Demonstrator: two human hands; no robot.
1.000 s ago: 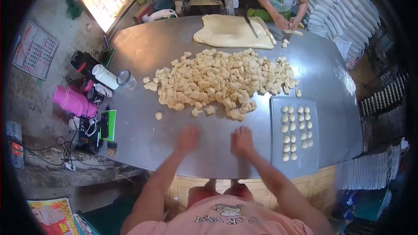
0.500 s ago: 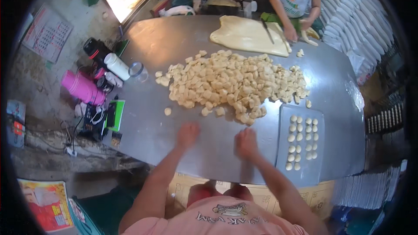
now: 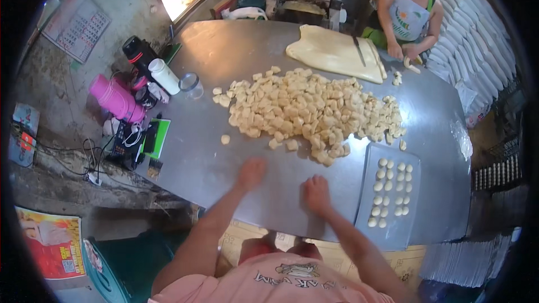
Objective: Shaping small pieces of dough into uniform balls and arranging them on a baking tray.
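My left hand (image 3: 252, 173) is pressed down on the metal table, fingers curled and palm hidden. To its right, my right hand (image 3: 316, 193) rests on the table in the same curled way. Whatever lies under either palm is out of sight. Beyond both hands spreads a large heap of cut dough pieces (image 3: 303, 106). One loose dough piece (image 3: 225, 139) lies left of the heap. On the right, a metal tray (image 3: 368, 191) carries rows of small round dough balls (image 3: 389, 186).
A big dough slab (image 3: 331, 50) with a knife (image 3: 359, 50) on it lies at the far side. Behind it a co-worker (image 3: 407, 17) handles a dough strip (image 3: 411, 66). A pink flask (image 3: 115, 96), a white bottle (image 3: 164, 76) and a glass jar (image 3: 191, 85) stand along the left edge.
The view has shifted, so the table sits slightly further right and lower. My hands stay curled on the table, moved a little. The co-worker's hands have come closer together at the dough strip.
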